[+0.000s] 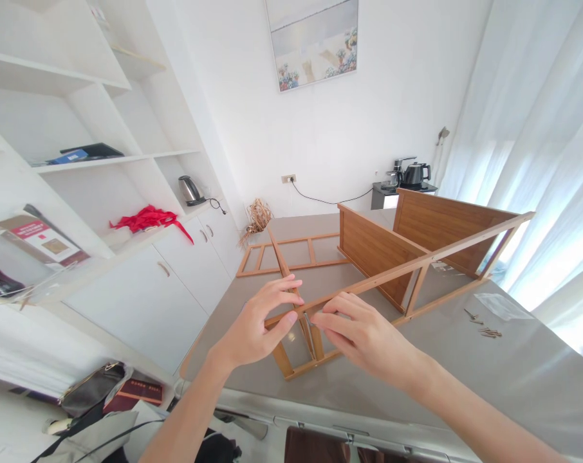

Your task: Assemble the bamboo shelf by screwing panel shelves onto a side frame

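A wooden shelf rack lies on its side on the grey table, with two slatted or panelled shelves set between its rails. My left hand has its thumb and fingers around the near rail, where a loose-looking wooden bar meets it. Just right of that joint, the bent fingers of my right hand are pinched together. A thin, shiny metal piece shows by its fingertips; what the fingers hold is too small to make out.
Several screws and a clear plastic bag lie at the table's right. A ladder-like wooden frame lies behind the rack. White cabinets stand left; a kettle and coffee maker sit at the back; curtains hang right.
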Demonstrator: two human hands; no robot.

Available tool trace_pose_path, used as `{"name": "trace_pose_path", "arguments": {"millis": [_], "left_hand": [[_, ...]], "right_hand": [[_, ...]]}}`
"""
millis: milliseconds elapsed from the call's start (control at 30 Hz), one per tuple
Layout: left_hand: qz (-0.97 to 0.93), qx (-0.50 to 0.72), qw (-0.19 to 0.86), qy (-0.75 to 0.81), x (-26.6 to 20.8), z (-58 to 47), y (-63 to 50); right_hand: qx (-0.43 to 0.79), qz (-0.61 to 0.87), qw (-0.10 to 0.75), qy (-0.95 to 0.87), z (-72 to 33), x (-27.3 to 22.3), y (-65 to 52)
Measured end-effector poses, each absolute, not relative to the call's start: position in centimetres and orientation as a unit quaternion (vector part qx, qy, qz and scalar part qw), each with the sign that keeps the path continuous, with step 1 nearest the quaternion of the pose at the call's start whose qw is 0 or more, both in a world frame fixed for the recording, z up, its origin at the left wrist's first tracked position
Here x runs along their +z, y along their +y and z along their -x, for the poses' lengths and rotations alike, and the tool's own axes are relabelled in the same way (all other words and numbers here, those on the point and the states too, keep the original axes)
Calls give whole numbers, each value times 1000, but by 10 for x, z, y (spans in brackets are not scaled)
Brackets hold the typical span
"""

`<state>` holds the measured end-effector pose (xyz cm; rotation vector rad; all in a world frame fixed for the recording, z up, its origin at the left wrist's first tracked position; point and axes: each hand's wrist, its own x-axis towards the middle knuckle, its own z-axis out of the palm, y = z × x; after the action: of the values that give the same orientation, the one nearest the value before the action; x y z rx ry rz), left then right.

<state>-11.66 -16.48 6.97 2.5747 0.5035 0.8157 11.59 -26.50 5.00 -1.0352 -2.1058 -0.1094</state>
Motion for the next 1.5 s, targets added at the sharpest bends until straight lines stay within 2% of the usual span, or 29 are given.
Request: {"name": "trace_pose_path", "arguments": {"millis": [567, 733, 900, 1000, 1233, 1367, 1500], "left_hand": [[-916, 286, 208, 192, 69, 117, -165], [-916, 291, 207, 184, 68, 117, -164], [-921, 286, 193, 181, 68, 117, -164], [-922, 285, 188, 181, 69, 118, -164], [-922, 288, 188, 178, 68, 117, -163], [-920, 288, 194, 180, 68, 117, -162], [-920, 291, 196, 177, 68, 117, -163]], "right_hand": [[-69, 426, 372, -822, -114, 56, -266], [14, 484, 380, -788, -105, 38, -269], [241, 516, 458, -683, -77, 14, -273], [319, 496, 506, -629, -61, 7, -275], [315, 495, 543, -602, -53, 5, -275], [265, 491, 539, -631, -59, 4, -273], [286, 491, 529, -630, -62, 6, -273]]}}
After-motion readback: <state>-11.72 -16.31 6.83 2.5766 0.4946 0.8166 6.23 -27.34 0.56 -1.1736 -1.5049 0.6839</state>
